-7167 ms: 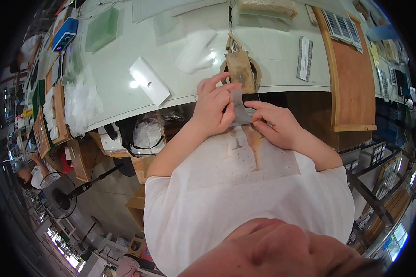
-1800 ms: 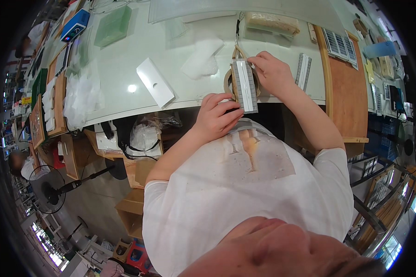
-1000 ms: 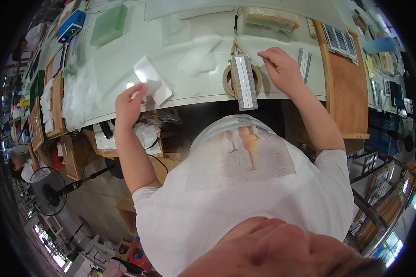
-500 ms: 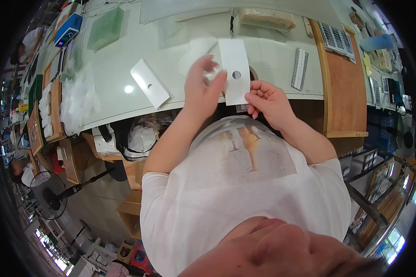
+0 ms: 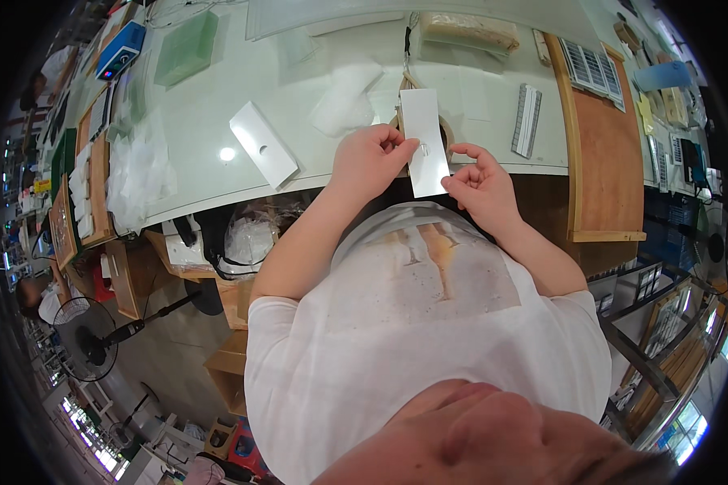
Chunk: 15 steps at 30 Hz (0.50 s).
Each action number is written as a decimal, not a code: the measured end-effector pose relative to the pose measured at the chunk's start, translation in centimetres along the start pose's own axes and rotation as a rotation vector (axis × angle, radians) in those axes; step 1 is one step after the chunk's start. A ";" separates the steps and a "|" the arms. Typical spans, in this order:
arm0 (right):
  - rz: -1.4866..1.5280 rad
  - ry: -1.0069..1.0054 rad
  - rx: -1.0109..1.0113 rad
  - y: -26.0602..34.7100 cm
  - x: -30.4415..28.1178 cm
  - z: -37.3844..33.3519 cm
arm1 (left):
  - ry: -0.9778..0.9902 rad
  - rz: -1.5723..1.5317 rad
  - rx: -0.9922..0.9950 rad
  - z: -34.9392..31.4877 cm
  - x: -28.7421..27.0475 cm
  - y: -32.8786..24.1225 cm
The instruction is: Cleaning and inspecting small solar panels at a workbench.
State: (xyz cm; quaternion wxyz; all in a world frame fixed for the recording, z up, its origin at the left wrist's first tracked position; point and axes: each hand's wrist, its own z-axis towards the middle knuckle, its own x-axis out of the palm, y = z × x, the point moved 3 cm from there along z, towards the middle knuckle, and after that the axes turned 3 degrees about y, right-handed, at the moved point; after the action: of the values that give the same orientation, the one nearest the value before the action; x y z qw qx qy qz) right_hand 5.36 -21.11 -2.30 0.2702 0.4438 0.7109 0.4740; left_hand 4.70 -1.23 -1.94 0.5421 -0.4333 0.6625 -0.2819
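A narrow white panel (image 5: 423,113) with a small opening near its middle is held up over the table's front edge. My left hand (image 5: 370,162) pinches its left edge beside the opening, thumb and fingers together. My right hand (image 5: 487,192) is at the lower right edge, thumb tip against the panel and index finger curled above it. Partly hidden behind the panel is a brown ring-shaped thing (image 5: 447,137). To the left on the table lies a similar white piece (image 5: 263,145) with a small notch or hole. Crumpled translucent wrapping (image 5: 344,101) rests beyond my left hand.
A silver slotted strip (image 5: 525,121) lies to the right, before a wooden board (image 5: 603,153). At the far left are a green glass-like stack (image 5: 186,48), a blue box-shaped device (image 5: 121,50) and white plastic sheets (image 5: 140,174). A wrapped block (image 5: 469,34) sits at the back.
My left hand has moved from beside the panel to a pinch on its edge. The panel has shifted slightly right and toward me, now turned more edge-on. My right index finger has lifted.
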 end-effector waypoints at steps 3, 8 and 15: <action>-0.001 0.005 0.007 -0.2 0.1 0.1 | -0.004 0.035 0.003 0.0 0.1 0.0; -0.131 -0.010 -0.037 -0.9 -0.1 0.3 | -0.011 0.145 -0.027 -0.2 0.0 -0.7; -1.004 0.055 -0.898 2.5 0.9 -1.0 | -0.340 0.371 0.798 0.0 -0.4 0.0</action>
State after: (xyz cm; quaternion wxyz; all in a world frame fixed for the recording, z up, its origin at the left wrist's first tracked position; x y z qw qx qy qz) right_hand 5.08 -20.36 0.44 0.5978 -0.1080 0.5716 0.5516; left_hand 4.73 -0.85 -1.72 0.8085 -0.1052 0.4703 -0.3378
